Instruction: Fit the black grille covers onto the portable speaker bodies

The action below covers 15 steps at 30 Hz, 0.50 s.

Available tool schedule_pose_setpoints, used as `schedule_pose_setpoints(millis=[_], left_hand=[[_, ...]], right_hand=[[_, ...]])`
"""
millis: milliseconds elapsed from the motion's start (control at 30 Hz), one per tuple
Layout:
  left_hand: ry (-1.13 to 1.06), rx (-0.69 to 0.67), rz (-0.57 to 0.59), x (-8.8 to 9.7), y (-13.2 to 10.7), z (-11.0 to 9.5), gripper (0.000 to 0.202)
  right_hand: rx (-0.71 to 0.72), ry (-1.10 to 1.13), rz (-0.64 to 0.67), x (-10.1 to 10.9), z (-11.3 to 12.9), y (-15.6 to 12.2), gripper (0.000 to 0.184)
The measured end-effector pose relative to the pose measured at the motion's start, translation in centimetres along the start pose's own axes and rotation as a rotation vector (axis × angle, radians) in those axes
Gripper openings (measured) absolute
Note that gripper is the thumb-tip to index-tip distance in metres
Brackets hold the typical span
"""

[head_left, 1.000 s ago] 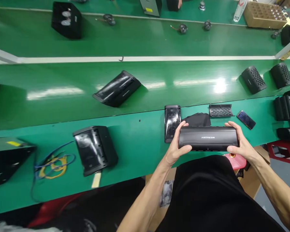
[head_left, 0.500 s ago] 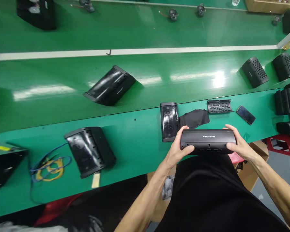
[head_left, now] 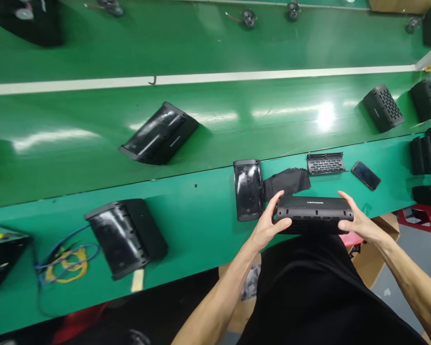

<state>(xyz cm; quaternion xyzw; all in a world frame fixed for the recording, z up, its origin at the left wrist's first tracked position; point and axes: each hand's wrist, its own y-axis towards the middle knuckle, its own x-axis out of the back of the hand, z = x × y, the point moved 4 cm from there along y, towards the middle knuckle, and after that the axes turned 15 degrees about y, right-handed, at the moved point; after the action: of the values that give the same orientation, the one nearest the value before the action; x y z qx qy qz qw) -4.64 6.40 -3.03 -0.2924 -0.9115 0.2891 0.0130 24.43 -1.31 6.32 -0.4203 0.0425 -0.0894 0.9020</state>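
Note:
A black speaker housing with "MERKURY" lettering is held level over the bench's near edge, close to the body. My left hand grips its left end, thumb on the near side. At its right end, my right hand clasps it in the same way. Just beyond lies a piece of black cloth. Left of the cloth stands a glossy-fronted speaker. A separate perforated grille cover rests behind the held housing.
A phone lies right of the grille. Another glossy speaker sits on the left bench, beside coiled blue and yellow cables. On the green belt are one tilted speaker and grille-covered ones at right. A cardboard box is below.
The held housing has been tipped so more of its slotted near side shows and its lettered face looks narrower. Both hands keep their hold. The view has shifted slightly.

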Motion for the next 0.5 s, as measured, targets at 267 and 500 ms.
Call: schedule_pose_setpoints(millis=[267,500], left_hand=[[-0.028,-0.029,-0.121,2.4,6.0,-3.1,0.099],[-0.059,0.014,-0.437,3.5,8.4,-5.7,0.058]], right_hand=[[0.186,-0.166,-0.064,1.3,4.6,5.0,0.089],[0.247,0.22,-0.225,2.9,13.8,24.8,0.085]])
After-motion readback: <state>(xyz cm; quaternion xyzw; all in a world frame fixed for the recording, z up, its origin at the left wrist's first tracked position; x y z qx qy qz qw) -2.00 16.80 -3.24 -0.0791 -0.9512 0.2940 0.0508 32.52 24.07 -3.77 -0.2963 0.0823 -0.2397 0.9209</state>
